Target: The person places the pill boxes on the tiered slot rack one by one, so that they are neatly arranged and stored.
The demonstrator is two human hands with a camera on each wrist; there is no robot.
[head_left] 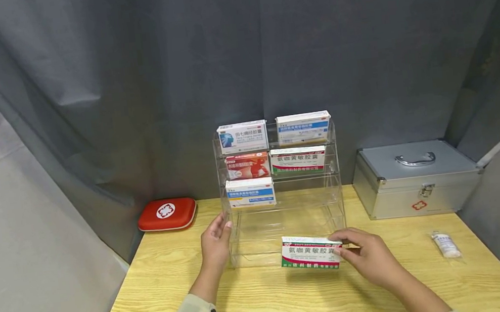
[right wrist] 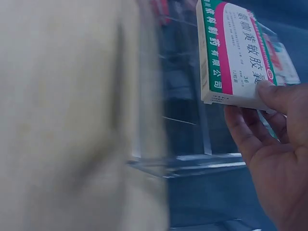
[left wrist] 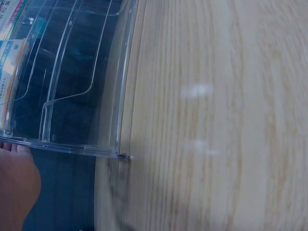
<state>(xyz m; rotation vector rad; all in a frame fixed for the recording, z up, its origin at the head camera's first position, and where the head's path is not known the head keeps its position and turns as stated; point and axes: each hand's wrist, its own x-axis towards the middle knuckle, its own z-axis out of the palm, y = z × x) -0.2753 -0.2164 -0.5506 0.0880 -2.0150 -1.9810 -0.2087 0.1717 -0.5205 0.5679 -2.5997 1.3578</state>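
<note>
A clear acrylic display rack (head_left: 284, 221) stands on the wooden table, holding several medicine boxes in its upper tiers. At its left side, my left hand (head_left: 213, 245) grips the edge, the thumb overlapping the rack's front; in the left wrist view the fingertips meet the side panel. My right hand (head_left: 370, 252) pinches the right end of a white, red and green medicine box (head_left: 311, 254), thumb on the printed face and fingers behind. This box is held in front of the rack's lower right part. A matching box (head_left: 298, 160) sits in the second tier, right.
Left of the rack lies a red first-aid case (head_left: 167, 214). On the right stand a silver metal medicine chest (head_left: 417, 179) and, nearer, a small white wrapped roll (head_left: 447, 245). A grey curtain (head_left: 266, 47) hangs behind the table (head_left: 266, 307).
</note>
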